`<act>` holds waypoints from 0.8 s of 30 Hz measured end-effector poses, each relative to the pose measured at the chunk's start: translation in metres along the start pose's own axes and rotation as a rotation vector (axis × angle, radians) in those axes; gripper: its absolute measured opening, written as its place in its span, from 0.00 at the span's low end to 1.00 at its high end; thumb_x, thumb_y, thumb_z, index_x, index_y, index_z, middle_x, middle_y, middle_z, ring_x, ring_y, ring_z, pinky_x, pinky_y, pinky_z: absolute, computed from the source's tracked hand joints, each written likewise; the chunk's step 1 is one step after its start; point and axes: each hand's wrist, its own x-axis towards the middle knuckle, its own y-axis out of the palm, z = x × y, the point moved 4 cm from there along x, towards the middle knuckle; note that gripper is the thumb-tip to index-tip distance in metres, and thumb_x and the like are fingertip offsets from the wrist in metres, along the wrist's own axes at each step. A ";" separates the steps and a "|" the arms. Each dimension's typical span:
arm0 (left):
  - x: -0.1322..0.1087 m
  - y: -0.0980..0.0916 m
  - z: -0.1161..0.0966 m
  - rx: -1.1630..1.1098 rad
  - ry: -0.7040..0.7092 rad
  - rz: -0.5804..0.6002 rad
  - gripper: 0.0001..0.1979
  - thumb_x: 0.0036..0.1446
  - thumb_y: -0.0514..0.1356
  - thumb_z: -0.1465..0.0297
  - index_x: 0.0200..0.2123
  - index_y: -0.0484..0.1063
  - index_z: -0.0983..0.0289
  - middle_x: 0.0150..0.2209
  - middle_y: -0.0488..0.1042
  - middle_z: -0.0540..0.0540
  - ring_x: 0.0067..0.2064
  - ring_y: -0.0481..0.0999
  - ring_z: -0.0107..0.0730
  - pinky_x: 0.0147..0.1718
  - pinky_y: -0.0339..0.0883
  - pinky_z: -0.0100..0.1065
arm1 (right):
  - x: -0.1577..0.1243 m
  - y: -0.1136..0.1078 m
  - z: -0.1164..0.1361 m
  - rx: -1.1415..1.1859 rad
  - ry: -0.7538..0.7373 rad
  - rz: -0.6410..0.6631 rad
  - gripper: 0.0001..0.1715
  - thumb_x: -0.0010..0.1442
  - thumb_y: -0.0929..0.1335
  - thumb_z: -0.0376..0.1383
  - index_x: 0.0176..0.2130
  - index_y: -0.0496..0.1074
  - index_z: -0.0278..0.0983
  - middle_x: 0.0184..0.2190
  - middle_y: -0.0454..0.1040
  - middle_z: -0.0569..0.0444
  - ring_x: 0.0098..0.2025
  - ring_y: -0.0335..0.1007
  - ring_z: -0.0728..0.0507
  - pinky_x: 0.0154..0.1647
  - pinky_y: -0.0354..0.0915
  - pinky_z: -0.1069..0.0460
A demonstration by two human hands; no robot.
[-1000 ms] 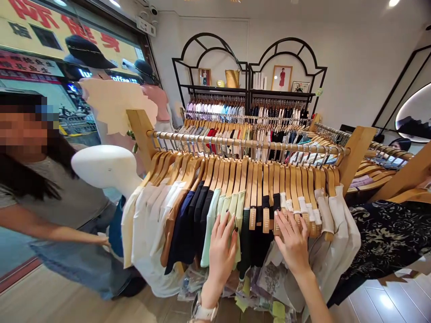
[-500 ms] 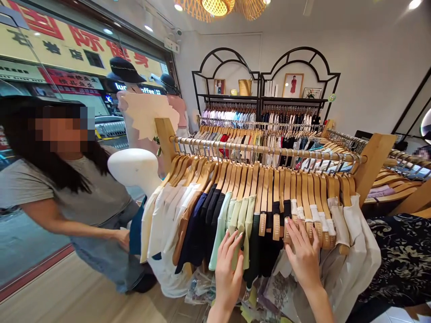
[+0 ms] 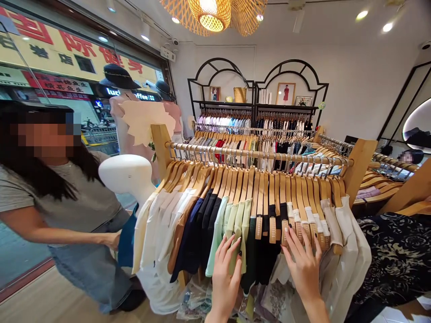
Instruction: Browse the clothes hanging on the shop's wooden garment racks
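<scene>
**Left grip** (image 3: 226,282): bare hand, raised from below the rack, fingers spread and not pinching. Its fingertips (image 3: 236,242) lie against the hanging pale green shirts (image 3: 232,229).

**Right grip** (image 3: 305,264): bare hand, fingers likewise spread, with no pinch visible. Its fingertips (image 3: 288,238) touch the lower ends of the curved natural-wood hangers (image 3: 269,193).

**Between the grips:** long black garments (image 3: 267,255) on the same hangers, with a dark green garment (image 3: 251,251) just beside the left grip.

**Above the grips:** a straight wooden rail with metal hooks (image 3: 256,154) carries the row of hangers.

**Left of the left grip:** a navy garment (image 3: 190,237), a tan garment (image 3: 178,237) and white garments (image 3: 151,246), then a smooth white headless mannequin form (image 3: 126,175).

**Further left:** a second person in a grey T-shirt (image 3: 74,202), with one hand (image 3: 112,240) at a blue garment (image 3: 126,242).

**Right of the right grip:** cream garments (image 3: 350,251), then a black garment with a pale floral pattern (image 3: 393,255).

**Below both grips:** clear-bagged items (image 3: 193,300).

**Far beyond the rail:** a second rack of hanging clothes (image 3: 235,143) and black arched metal shelving (image 3: 256,85).
</scene>
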 end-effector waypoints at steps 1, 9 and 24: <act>0.000 0.000 0.001 -0.006 -0.006 0.003 0.21 0.67 0.55 0.68 0.61 0.71 0.49 0.66 0.68 0.54 0.71 0.59 0.49 0.64 0.64 0.57 | -0.001 0.000 0.000 -0.005 -0.003 -0.015 0.37 0.68 0.68 0.34 0.71 0.55 0.45 0.60 0.74 0.53 0.66 0.64 0.34 0.70 0.50 0.31; -0.002 -0.003 0.000 -0.002 -0.003 0.009 0.20 0.68 0.54 0.68 0.60 0.72 0.50 0.65 0.68 0.55 0.71 0.60 0.49 0.64 0.64 0.57 | -0.020 0.005 -0.002 -0.042 -0.005 -0.067 0.34 0.64 0.70 0.30 0.67 0.64 0.45 0.58 0.76 0.54 0.63 0.68 0.34 0.67 0.55 0.34; 0.002 0.000 -0.010 0.022 0.094 -0.120 0.21 0.65 0.57 0.68 0.61 0.69 0.52 0.62 0.71 0.54 0.69 0.62 0.49 0.66 0.58 0.54 | -0.047 -0.009 -0.018 0.344 0.250 -0.127 0.07 0.66 0.69 0.28 0.37 0.71 0.40 0.33 0.77 0.56 0.36 0.73 0.48 0.43 0.64 0.51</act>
